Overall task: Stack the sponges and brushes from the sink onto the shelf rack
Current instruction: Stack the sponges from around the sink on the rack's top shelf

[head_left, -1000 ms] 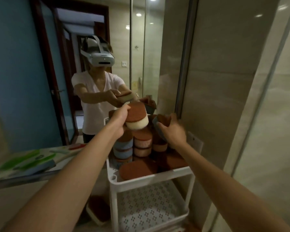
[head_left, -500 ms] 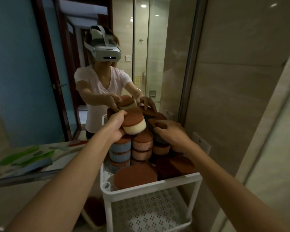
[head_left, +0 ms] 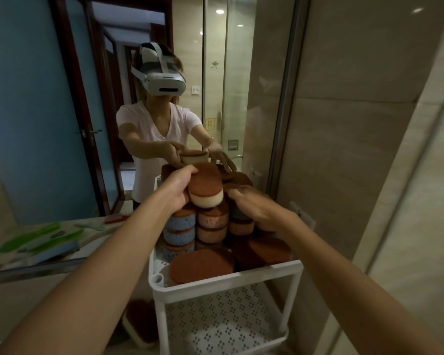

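A white shelf rack point(head_left: 223, 281) stands in front of me, its top tier piled with stacks of oval sponges point(head_left: 212, 222) that have brown scrub tops. My left hand point(head_left: 176, 187) grips a cream sponge with a brown top point(head_left: 206, 188) and holds it over the stacks. My right hand point(head_left: 254, 204) rests with bent fingers on a sponge stack at the right side of the pile; what lies under the palm is hidden. Across the rack, another person point(head_left: 155, 131) holds a cream sponge point(head_left: 194, 157) above the pile with both hands.
The rack's lower tier point(head_left: 215, 321) is a perforated white shelf. A glass counter point(head_left: 36, 262) with green-handled brushes point(head_left: 31, 239) lies at my left. One sponge point(head_left: 139, 321) sits on the floor by the rack. A tiled wall and glass shower panel stand at the right.
My left hand has brought the cream sponge lower, onto the top of the stacks. My right hand has turned palm down over the right stack. The other person has lifted a sponge over the pile.
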